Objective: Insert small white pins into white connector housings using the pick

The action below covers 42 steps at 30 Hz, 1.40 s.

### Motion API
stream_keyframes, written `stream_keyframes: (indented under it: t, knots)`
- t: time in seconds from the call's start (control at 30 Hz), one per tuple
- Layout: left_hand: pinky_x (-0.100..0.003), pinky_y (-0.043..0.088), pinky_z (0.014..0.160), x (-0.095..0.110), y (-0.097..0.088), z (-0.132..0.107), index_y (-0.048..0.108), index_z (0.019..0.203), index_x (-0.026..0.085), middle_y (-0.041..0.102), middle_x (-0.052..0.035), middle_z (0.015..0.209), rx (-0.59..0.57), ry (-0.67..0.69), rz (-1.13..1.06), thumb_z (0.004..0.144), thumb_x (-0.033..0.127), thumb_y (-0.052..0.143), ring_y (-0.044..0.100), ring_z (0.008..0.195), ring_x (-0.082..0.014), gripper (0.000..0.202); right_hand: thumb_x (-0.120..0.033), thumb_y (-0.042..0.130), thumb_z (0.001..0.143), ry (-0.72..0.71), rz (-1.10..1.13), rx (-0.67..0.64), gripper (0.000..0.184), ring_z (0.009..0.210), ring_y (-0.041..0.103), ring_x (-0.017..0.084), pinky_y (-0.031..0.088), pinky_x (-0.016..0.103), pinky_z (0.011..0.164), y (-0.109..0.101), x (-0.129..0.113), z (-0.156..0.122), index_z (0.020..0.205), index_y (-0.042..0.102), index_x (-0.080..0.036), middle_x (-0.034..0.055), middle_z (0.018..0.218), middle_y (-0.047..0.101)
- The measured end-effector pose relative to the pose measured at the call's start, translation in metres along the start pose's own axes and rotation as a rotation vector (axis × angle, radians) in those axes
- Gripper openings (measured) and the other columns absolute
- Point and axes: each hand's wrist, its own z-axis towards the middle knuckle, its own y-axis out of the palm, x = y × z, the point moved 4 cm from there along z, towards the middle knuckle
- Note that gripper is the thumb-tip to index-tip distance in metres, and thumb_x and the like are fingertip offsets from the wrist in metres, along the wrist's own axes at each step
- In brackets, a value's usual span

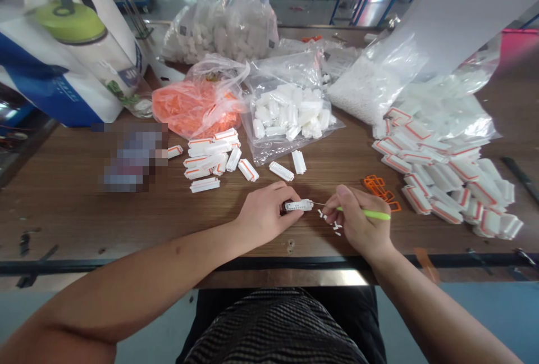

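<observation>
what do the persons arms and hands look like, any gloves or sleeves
Both arms are bare as far as they show, with no sleeves in view. The left hand and right hand wear no gloves, and no watch, bracelet or ring shows. Below them the person wears a dark striped garment.

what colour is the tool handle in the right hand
Lime green handle, clearest in the head view.

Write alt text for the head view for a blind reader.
A person's left hand holds a small white plastic connector while the right hand points a green-handled pick at its end over a wooden table. A left pile and a larger right pile of white connectors with orange strips flank them; a white-parts bag and an orange-parts bag lie behind.
</observation>
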Motion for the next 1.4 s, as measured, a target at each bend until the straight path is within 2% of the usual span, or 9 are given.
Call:
stream_keyframes:
  t: [0.27, 0.43, 0.57, 0.77, 1.0, 1.2, 1.4]
  knots:
    - [-0.024, 0.036, 0.06, -0.001, 0.001, 0.001, 0.067, 0.085, 0.021, 0.058, 0.0032, 0.078, -0.006, -0.022, 0.01, 0.083, 0.026, 0.067, 0.05, 0.064, -0.0102, 0.006, -0.029, 0.046, 0.096, -0.134, -0.157, -0.075, 0.044, 0.043, 0.059, 0.008, 0.046, 0.02, 0.048, 0.001, -0.009, 0.0, 0.056, 0.062, -0.019, -0.0015, 0.051, 0.062]
    - [-0.024, 0.036, 0.06, -0.002, 0.001, 0.0, 0.067, 0.087, 0.021, 0.058, 0.0036, 0.078, -0.003, -0.017, 0.002, 0.082, 0.024, 0.068, 0.05, 0.064, -0.0098, 0.006, -0.03, 0.044, 0.098, -0.098, -0.061, -0.019, 0.047, 0.042, 0.058, 0.007, 0.045, 0.02, 0.045, -0.001, -0.006, -0.001, 0.057, 0.063, -0.019, -0.001, 0.053, 0.064]
    - [-0.024, 0.037, 0.06, -0.002, 0.001, 0.001, 0.067, 0.087, 0.02, 0.058, 0.0035, 0.078, -0.001, -0.004, 0.007, 0.083, 0.025, 0.067, 0.05, 0.064, -0.0096, 0.006, -0.03, 0.045, 0.098, -0.08, -0.06, -0.035, 0.046, 0.041, 0.057, 0.007, 0.044, 0.019, 0.044, 0.0, -0.005, 0.0, 0.056, 0.063, -0.019, -0.0012, 0.054, 0.064]
    - [-0.024, 0.037, 0.059, 0.0, 0.0, 0.001, 0.068, 0.086, 0.02, 0.058, 0.0028, 0.077, -0.006, -0.014, 0.0, 0.083, 0.025, 0.067, 0.05, 0.063, -0.0101, 0.006, -0.026, 0.047, 0.096, -0.173, -0.163, -0.065, 0.043, 0.043, 0.058, 0.007, 0.045, 0.02, 0.049, 0.001, -0.011, 0.0, 0.056, 0.061, -0.019, -0.002, 0.05, 0.061]
    - [-0.024, 0.037, 0.06, -0.001, 0.001, 0.0, 0.067, 0.086, 0.02, 0.058, 0.0031, 0.078, -0.008, -0.007, 0.006, 0.083, 0.026, 0.067, 0.05, 0.063, -0.0098, 0.006, -0.033, 0.045, 0.097, -0.055, -0.023, 0.003, 0.048, 0.041, 0.057, 0.008, 0.043, 0.02, 0.042, -0.003, -0.002, -0.001, 0.055, 0.064, -0.018, 0.0001, 0.052, 0.064]
    - [-0.024, 0.038, 0.06, -0.002, 0.0, 0.0, 0.067, 0.086, 0.02, 0.058, 0.0028, 0.077, 0.014, 0.01, -0.004, 0.084, 0.027, 0.067, 0.051, 0.064, -0.0101, 0.007, -0.034, 0.045, 0.098, -0.037, -0.018, -0.042, 0.049, 0.041, 0.056, 0.007, 0.043, 0.019, 0.042, -0.001, 0.0, -0.002, 0.055, 0.064, -0.018, 0.0002, 0.052, 0.063]
    - [-0.025, 0.039, 0.061, -0.002, 0.001, 0.0, 0.067, 0.086, 0.02, 0.059, 0.0028, 0.078, 0.007, -0.001, -0.008, 0.083, 0.026, 0.067, 0.051, 0.065, -0.0101, 0.006, -0.036, 0.046, 0.097, -0.005, 0.023, -0.005, 0.049, 0.04, 0.056, 0.007, 0.043, 0.019, 0.041, -0.002, 0.0, -0.001, 0.056, 0.064, -0.018, 0.0009, 0.054, 0.064]
